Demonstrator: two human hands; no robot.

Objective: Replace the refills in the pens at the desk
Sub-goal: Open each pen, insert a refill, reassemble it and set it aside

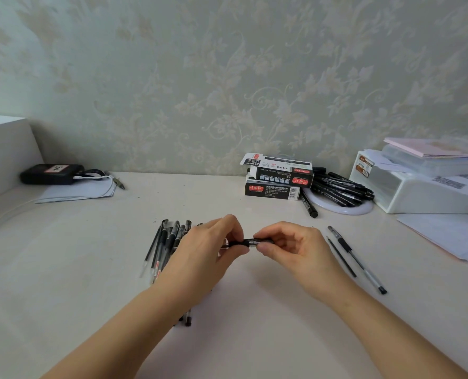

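A black pen [248, 242] is held level above the desk between both hands. My left hand [209, 247] grips its left part with curled fingers, and my right hand [290, 246] pinches its right end. Behind and under my left hand lies a pile of several black pens and refills [167, 242]. To the right of my right hand a thin refill [341, 257] lies beside a clear pen with a black grip [357, 259]. Two black refill boxes [278, 176] are stacked at the back, next to a heap of black pens on a white round plate [339, 188].
A white storage box [419, 192] with papers on it stands at the back right. Loose sheets [446, 236] lie at the right edge. At the back left are a black device labelled 24 [52, 173], a white cable, paper and a white block [3, 151].
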